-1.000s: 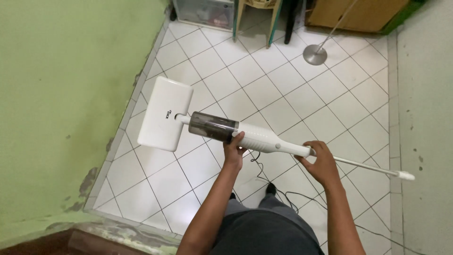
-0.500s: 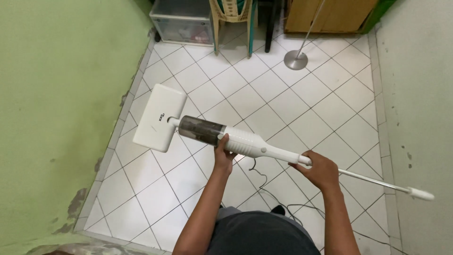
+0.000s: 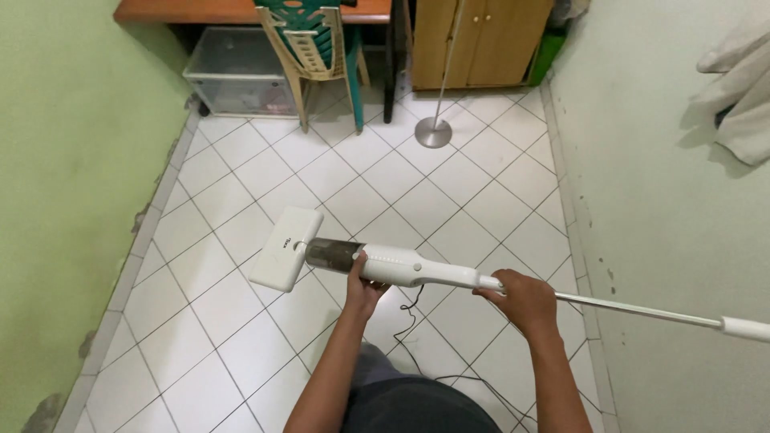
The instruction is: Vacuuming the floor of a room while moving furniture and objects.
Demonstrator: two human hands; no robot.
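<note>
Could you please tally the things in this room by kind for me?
Stick vacuum, held by left hand and right hand: 1
Chairs: 1
Storage bins: 1
Cabinets: 1
Stand bases: 1
Total: 5

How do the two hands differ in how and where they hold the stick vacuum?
The left hand grips the thick white body beside the dark dust cup; the right hand closes around the thin metal tube nearer the handle end. The left comes from beneath, the right wraps over. Both hold the stick vacuum off the tiled floor.
</note>
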